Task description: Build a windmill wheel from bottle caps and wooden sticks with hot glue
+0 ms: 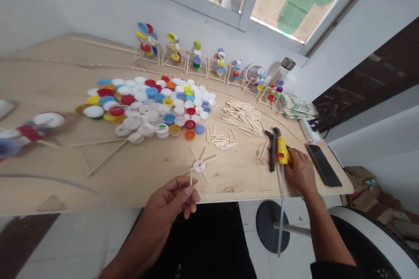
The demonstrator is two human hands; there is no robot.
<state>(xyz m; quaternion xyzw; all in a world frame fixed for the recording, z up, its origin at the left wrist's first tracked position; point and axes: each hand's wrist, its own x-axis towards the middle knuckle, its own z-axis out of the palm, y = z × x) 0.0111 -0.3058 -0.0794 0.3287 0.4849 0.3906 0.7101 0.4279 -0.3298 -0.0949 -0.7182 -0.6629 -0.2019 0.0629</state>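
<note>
My left hand (178, 196) pinches one wooden stick at the table's front edge, its thumb and forefinger closed. That stick belongs to a star of sticks joined at a small white bottle cap (199, 166), which lies just beyond my fingers. On the right, my right hand (299, 169) is closed around the handle of a yellow glue gun (282, 150). A long clear glue stick (282, 213) hangs out of its rear past the table edge. The gun's black part (272, 152) is beside it on the table. My right fingertips are partly hidden behind the gun.
Many coloured bottle caps (152, 115) are heaped left of centre. Long sticks (244, 115) and short sticks (222, 141) lie to their right. Several small wheel models (196, 59) line the wall. A phone (324, 165) lies far right, near a power strip (309, 130). A larger cap wheel (29, 133) is at left.
</note>
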